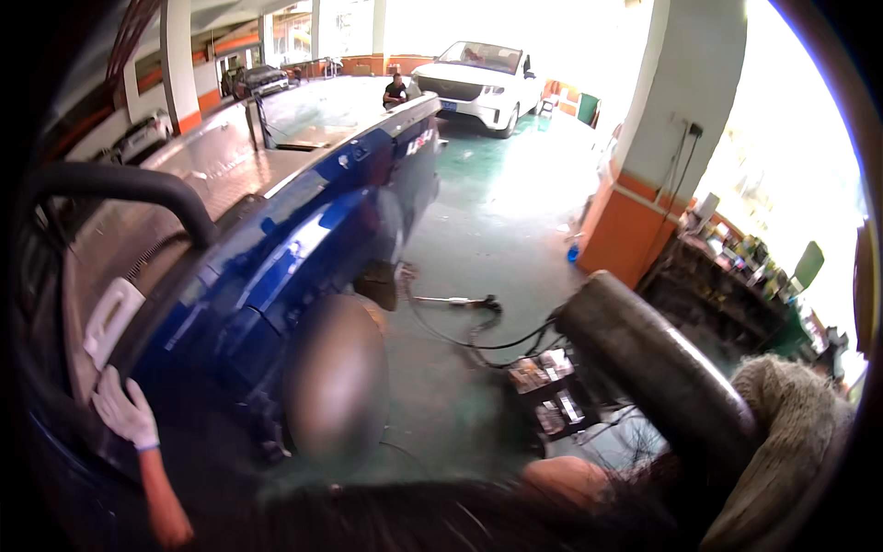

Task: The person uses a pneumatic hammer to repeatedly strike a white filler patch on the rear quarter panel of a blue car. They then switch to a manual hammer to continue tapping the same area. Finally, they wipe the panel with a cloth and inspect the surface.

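Observation:
My left hand [125, 414], in a white glove, lies on the dark side edge of a blue pickup truck [276, 267]. Its fingers are stretched out and hold nothing that I can see. Just beyond the fingertips is a white piece with a long slot like a handle [112, 322]. I do not see my right hand for certain. A skin-coloured shape [566, 480] at the lower edge is too unclear to name, with dark hair in front of it. Coarse grey-brown knitted cloth [782, 451] fills the lower right.
A black bar [120, 179] arches over the truck bed. A dark metal cylinder [644, 340] slants at the right, near hoses [451, 333] and a case of small parts [552, 391]. Beyond are a cluttered bench [727, 276], a pillar [676, 101], a white car [478, 83] and a person [395, 92].

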